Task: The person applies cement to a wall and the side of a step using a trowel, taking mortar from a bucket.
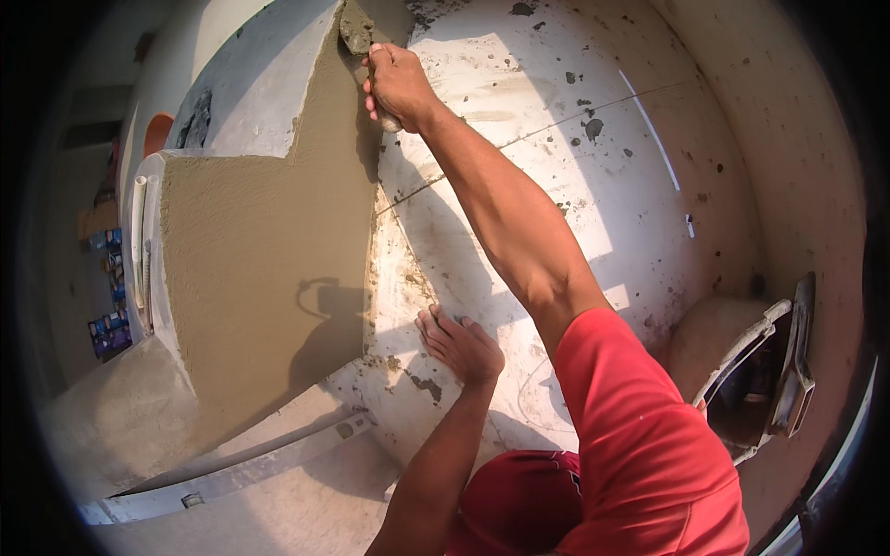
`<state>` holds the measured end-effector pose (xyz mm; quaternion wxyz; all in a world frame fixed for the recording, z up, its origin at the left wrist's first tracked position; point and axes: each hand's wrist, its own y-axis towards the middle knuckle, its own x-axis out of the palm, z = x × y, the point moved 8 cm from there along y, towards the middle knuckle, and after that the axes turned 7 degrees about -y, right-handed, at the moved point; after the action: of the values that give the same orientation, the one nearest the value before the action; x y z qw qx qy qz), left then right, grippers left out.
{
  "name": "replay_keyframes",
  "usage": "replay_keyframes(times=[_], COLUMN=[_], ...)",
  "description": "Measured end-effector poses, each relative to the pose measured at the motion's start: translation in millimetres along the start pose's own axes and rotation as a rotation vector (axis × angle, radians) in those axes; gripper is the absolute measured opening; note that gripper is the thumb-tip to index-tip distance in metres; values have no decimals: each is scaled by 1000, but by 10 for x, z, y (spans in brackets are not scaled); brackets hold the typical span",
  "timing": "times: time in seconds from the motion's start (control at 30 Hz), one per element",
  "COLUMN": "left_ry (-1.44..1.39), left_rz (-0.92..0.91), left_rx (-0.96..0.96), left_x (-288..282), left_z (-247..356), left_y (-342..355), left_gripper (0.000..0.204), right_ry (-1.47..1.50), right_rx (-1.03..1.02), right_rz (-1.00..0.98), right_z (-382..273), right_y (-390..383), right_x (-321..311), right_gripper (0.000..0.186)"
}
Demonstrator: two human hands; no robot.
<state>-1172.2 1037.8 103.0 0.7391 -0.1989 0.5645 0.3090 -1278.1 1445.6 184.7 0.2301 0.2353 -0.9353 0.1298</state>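
My right hand [400, 83] is closed around the handle of a trowel [356, 28], reaching far ahead at the top of the view. The trowel's blade is caked with grey mortar and is at the upper end of a mortar-coated surface [269, 241]. This smooth, wet-looking coat is grey-brown and runs along the left of the pale, stained tiles. Lower down, my left hand [461, 345] rests on the white tiled surface [547, 185] with its fingers stretched out, holding nothing. It lies just right of the mortar's edge.
A mortar-crusted bucket [732, 347] lies tilted at the right, beside a plain wall [788, 120]. At the lower left runs a long metal straightedge [250, 473]. A white pipe [139, 241] stands at the left edge. Mortar splatters [593, 128] dot the tiles.
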Motion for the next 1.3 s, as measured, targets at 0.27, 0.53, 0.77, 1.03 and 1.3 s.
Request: replay_keyframes(times=[0.27,0.53,0.77,1.03,1.3], left_ry=[-24,-55,-17,-14,-22], left_rz=[-29,-4,-13,-7,-8], left_rx=[-52,-45,-67,-58,-48], left_x=[50,-43,6,-16,-42], left_z=[3,-65,-15,-39,-41], left_y=[-5,-2,24,17,30], left_gripper=[61,61,61,67,63], right_ry=[-17,37,136,120,17], right_rx=[16,163,230,269,216], right_rz=[-14,-69,156,141,139], right_z=[37,431,876,917,856], right_y=[-263,-714,-30,444,173], right_x=[-34,-291,-491,-632,-397], right_gripper=[44,42,41,50,51])
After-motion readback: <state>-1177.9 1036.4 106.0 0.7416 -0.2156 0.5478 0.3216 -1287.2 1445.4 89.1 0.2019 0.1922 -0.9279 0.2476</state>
